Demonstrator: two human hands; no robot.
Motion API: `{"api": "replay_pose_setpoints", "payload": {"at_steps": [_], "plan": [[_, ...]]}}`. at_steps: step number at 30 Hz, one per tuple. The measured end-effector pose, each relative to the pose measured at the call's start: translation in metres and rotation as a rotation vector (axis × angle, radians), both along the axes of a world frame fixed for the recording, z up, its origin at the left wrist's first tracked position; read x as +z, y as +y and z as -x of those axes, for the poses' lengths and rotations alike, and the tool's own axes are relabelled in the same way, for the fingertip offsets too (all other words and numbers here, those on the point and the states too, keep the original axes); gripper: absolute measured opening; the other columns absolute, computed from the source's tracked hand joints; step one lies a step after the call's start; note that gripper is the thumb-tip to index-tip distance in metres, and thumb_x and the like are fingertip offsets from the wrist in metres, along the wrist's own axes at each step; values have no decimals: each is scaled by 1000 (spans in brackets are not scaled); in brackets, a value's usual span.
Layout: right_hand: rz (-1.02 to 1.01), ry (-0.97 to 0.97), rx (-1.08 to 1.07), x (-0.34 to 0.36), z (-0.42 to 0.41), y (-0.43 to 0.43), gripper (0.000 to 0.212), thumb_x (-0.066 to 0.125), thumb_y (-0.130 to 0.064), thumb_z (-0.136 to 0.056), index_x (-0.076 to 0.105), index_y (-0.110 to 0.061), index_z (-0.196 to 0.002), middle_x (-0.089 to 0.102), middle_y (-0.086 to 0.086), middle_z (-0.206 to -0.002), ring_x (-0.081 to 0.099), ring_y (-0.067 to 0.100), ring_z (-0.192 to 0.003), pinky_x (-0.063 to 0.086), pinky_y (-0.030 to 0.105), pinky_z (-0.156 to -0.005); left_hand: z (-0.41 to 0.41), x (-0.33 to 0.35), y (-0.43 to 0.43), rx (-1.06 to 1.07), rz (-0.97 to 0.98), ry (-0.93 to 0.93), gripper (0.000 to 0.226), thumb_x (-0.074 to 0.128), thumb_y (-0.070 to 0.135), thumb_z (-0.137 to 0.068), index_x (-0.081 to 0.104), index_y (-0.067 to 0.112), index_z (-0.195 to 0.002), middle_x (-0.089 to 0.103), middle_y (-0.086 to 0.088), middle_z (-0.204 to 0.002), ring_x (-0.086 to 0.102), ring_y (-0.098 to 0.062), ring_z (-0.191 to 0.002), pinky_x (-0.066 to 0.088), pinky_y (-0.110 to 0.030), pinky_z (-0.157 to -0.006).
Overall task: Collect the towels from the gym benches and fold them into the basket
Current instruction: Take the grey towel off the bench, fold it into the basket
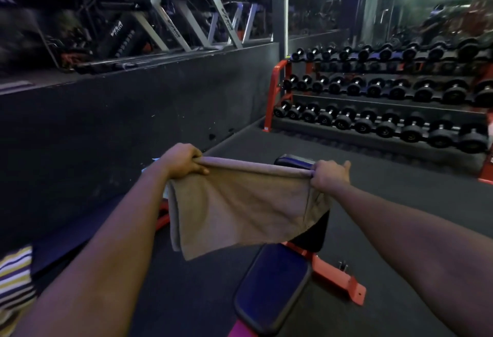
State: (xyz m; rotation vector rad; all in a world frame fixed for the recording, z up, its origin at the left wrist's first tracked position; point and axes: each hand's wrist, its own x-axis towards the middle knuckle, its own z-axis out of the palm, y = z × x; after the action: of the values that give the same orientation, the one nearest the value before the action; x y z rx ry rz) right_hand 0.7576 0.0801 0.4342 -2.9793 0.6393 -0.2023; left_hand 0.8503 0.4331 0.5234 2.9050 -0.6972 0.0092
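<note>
A beige towel (240, 203) hangs stretched in the air between my two hands, above a gym bench. My left hand (182, 160) grips its upper left corner and my right hand (329, 175) grips its upper right corner. The towel looks doubled over, its lower edge drooping toward the bench. The bench (272, 286) has a dark blue pad and a red-orange frame, and the towel hides most of its backrest. No basket is in view.
A red rack of black dumbbells (386, 102) fills the right back. A dark low wall (120, 128) runs along the left with mirrors and machines above. A striped cloth (16, 283) lies at the lower left edge. Dark rubber floor surrounds the bench.
</note>
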Motion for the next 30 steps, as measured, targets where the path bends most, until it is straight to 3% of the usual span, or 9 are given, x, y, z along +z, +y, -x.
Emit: {"api": "replay_pose_setpoints", "payload": {"at_steps": [4, 9, 12, 14, 17, 19, 22, 26, 30], "plan": [[-124, -25, -90, -2, -7, -2, 18, 49, -23, -78, 66, -20, -82, 65, -1, -80, 63, 25, -91, 20, 58, -109, -12, -5, 26, 98, 143, -74, 16, 67, 35, -85, 62, 23, -77, 64, -1, -85, 60, -15, -78, 46, -29, -68], [-463, -137, -264, -8, -14, -9, 20, 52, -27, -86, 66, -16, -94, 66, 10, -97, 61, 32, -107, 25, 55, -110, -21, -25, 49, 277, 409, -175, 12, 65, 25, -89, 65, 13, -87, 65, -6, -85, 57, -17, -73, 42, -27, -61], [-713, -418, -272, -5, -15, -1, 18, 58, -26, -86, 61, -15, -72, 62, 7, -76, 65, 35, -93, 47, 40, -84, -21, -38, 51, 372, 638, -297, 12, 63, 21, -90, 65, 10, -94, 63, -5, -87, 56, -19, -80, 45, -29, -71], [-819, -536, -285, 1, -18, 8, 24, 60, -27, -85, 56, -15, -64, 60, 7, -70, 65, 36, -85, 46, 34, -66, -22, -41, 48, 453, 767, -350, 13, 64, 22, -88, 63, 12, -95, 64, -7, -90, 61, -24, -85, 53, -34, -79], [-852, -548, -372, 12, -30, 19, 31, 67, -42, -78, 72, -13, -86, 72, 14, -95, 68, 37, -94, 51, 33, -74, -29, -36, 36, 701, 741, -226, 25, 70, 22, -81, 60, 9, -101, 64, -18, -102, 64, -36, -95, 56, -44, -86], [-856, -449, -422, 20, -35, 30, 39, 70, -37, -76, 72, -6, -100, 72, 16, -105, 67, 35, -100, 52, 34, -81, -33, -32, 25, 828, 610, -88, 41, 73, 18, -79, 58, 1, -113, 61, -22, -116, 62, -39, -106, 54, -42, -88], [-907, -252, -294, 30, -39, 55, 35, 75, -33, -69, 68, -4, -87, 69, 10, -89, 66, 29, -85, 52, 30, -73, -32, -30, 5, 752, 453, 7, 46, 73, 21, -79, 59, -3, -115, 64, -19, -115, 64, -35, -104, 55, -39, -87], [-998, -199, -12, 32, -50, 89, 35, 81, -30, -58, 71, -4, -78, 68, 5, -70, 63, 21, -61, 46, 26, -51, -16, -23, -40, 451, 242, 109, 37, 75, 33, -80, 64, 2, -96, 66, -12, -93, 63, -28, -81, 49, -30, -63], [-977, -110, 350, 30, -62, 115, 34, 73, -39, -76, 72, -5, -80, 67, 7, -73, 62, 19, -66, 52, 35, -61, -3, -26, -73, 237, 472, 97, 34, 70, 25, -86, 55, 7, -110, 63, -16, -108, 63, -29, -91, 50, -29, -73]]}}
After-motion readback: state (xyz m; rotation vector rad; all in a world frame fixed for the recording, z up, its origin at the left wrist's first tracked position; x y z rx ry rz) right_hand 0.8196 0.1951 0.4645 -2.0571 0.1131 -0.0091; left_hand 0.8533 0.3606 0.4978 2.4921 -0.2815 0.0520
